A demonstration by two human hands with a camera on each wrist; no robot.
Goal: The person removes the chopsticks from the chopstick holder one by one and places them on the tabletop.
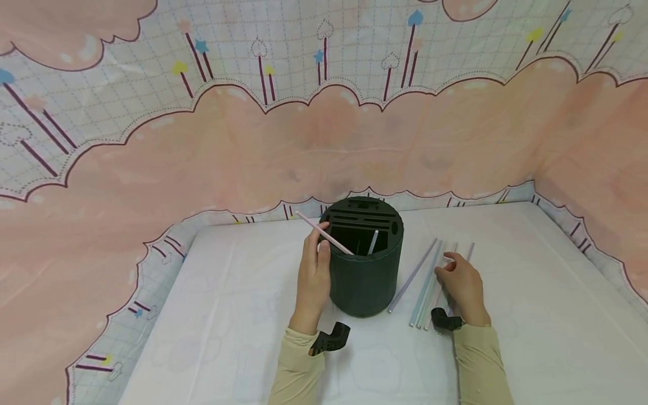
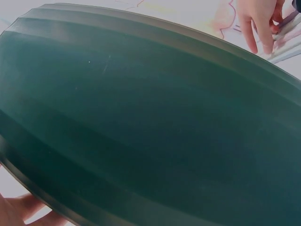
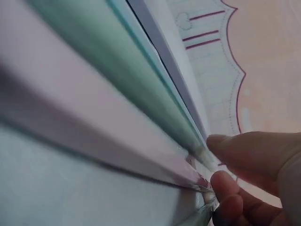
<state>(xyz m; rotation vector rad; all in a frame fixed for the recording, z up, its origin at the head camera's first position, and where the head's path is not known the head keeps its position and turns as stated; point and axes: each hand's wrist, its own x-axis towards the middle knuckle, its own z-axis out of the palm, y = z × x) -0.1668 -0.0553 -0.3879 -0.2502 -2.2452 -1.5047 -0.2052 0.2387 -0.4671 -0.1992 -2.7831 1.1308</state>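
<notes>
A dark green round pen holder stands upright on the table. My left hand holds its left side, with the thumb at the front near the rim; in the left wrist view its wall hides most of that hand. A pink pencil slants across the rim by my left fingertips, its lower end in the large compartment. Another pale pencil leans inside. My right hand is over several pastel pencils lying right of the holder. In the right wrist view, its thumb and fingertips stand apart around the pencil ends.
The pen holder's top has narrow slots behind the large compartment. White cloth covers the table. A peach-coloured patterned cloth rises behind and along the sides. A purple pencil lies nearest the holder.
</notes>
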